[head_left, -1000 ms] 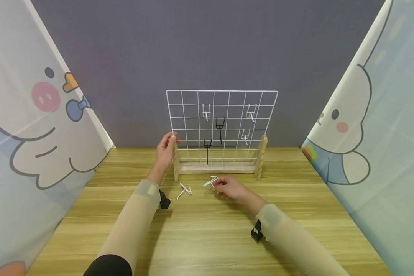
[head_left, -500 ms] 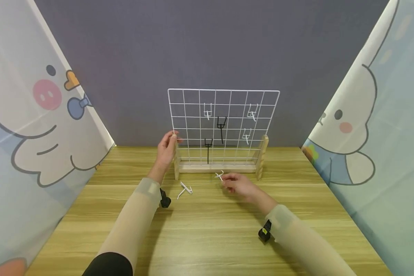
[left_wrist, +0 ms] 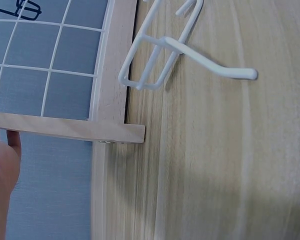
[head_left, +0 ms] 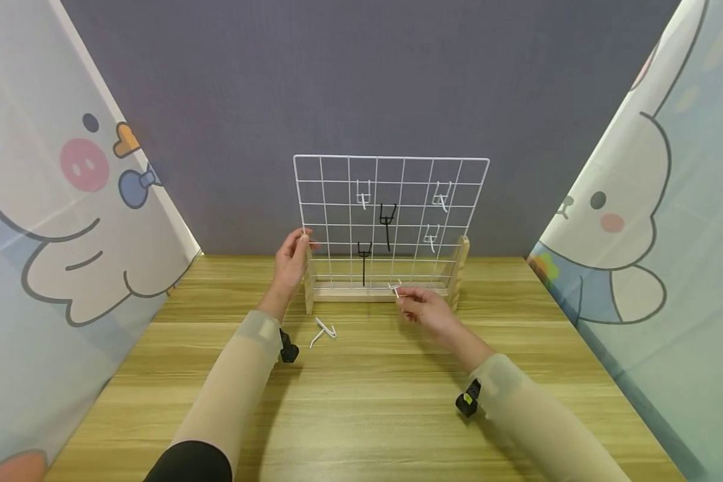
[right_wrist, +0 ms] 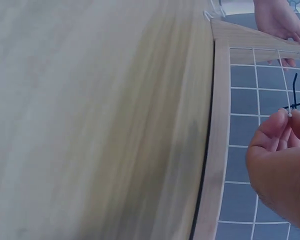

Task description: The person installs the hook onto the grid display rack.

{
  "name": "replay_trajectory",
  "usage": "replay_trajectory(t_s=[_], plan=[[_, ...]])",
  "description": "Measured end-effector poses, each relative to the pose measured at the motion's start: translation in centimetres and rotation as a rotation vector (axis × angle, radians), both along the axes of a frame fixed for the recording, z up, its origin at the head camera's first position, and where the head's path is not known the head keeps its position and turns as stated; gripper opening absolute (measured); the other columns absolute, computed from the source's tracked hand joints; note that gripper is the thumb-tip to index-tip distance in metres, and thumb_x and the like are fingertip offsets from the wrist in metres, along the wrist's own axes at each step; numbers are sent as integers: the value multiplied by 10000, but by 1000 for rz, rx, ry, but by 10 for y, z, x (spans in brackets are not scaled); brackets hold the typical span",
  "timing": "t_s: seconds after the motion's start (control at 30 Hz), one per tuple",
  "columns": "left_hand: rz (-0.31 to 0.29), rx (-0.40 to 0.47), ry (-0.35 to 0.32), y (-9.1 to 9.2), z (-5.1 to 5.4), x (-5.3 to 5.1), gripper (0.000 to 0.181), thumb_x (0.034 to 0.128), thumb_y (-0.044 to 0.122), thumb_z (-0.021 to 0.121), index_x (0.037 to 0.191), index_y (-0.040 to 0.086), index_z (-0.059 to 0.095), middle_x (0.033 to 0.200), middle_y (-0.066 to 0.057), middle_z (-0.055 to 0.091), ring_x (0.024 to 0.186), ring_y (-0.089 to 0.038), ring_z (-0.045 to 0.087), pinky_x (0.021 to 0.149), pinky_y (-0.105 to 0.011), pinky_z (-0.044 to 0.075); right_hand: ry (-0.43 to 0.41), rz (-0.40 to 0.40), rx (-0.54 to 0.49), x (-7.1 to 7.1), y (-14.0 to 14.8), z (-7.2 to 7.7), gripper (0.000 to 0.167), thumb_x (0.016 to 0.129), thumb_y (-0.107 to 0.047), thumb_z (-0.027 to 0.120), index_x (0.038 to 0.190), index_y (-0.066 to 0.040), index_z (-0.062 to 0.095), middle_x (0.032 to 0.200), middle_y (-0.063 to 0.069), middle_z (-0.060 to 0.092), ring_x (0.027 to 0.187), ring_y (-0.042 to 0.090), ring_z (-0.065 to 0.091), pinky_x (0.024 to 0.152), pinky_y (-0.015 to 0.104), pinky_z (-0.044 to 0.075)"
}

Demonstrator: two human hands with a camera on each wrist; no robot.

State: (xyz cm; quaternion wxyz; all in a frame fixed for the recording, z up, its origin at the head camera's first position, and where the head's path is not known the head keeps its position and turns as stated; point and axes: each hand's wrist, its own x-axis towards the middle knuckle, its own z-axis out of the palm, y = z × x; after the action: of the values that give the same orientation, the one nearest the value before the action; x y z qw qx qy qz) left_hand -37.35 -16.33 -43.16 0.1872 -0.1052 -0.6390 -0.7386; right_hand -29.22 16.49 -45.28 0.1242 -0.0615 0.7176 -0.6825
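A white wire grid [head_left: 422,158] stands in a wooden frame at the back of the table. My left hand [head_left: 288,264] grips its left wooden post [head_left: 308,291], thumb in front and fingers behind. Between thumb and fingers, my right hand [head_left: 429,311] pinches a small white display hook [head_left: 395,289], prongs up, before the lower part of the grid. In the right wrist view the right hand [right_wrist: 277,160] hides most of that hook. Another white hook [head_left: 323,329] lies on the table by the left wrist; the left wrist view shows this hook [left_wrist: 205,61] close up.
On the grid hang white hooks at upper middle [head_left: 363,199] and on the right, among them an upper right hook [head_left: 440,199]. Two black hooks hang there too, a higher one [head_left: 387,221] and a lower one [head_left: 364,254]. Printed cloths flank the wooden table [head_left: 361,415].
My right hand has lifted the white hook off the table and carried it up and right toward the grid, turning its prongs upward. The left hand stays on the post.
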Motion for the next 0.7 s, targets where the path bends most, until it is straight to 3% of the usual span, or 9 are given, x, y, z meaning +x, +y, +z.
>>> replay_trajectory(t_s=[0.2,0.37,0.53,0.6,0.7], plan=[[9,14,8,1,0,-1,309,1162,170,546,1390,-19,635,1081,-98,773,1028,-150,730,767,-242,425,-5,-64,-59,-6,-1,12,464,1100,-54,631,1520,112,524,1025,-55,691,917,107,646,801,229,565],[-1,12,8,0,0,-1,345,1167,179,538,1419,-47,607,1061,-48,777,1022,-137,728,819,-273,435,-11,-109,-76,-13,-1,20,464,1093,-67,648,1518,82,535,1065,-45,678,954,111,648,825,216,570],[-3,4,7,1,0,0,370,1169,189,535,1423,-76,578,1109,-111,778,1031,-139,728,948,-354,466,9,-131,-91,-21,-3,28,418,1106,-75,632,1500,45,563,1066,-38,651,950,107,642,828,226,553],[1,3,10,1,1,1,358,1169,185,535,1410,-75,583,1112,-139,778,1024,-143,732,930,-352,471,16,-138,-117,-23,-4,31,401,1110,-66,620,1492,46,564,1075,-15,647,947,111,638,832,231,555],[2,3,16,1,0,1,346,1172,181,527,1406,-64,594,1079,-72,789,1016,-128,733,886,-310,474,17,-158,-156,-26,-6,35,395,1114,-57,608,1493,47,557,1081,2,632,939,108,629,826,211,558]])
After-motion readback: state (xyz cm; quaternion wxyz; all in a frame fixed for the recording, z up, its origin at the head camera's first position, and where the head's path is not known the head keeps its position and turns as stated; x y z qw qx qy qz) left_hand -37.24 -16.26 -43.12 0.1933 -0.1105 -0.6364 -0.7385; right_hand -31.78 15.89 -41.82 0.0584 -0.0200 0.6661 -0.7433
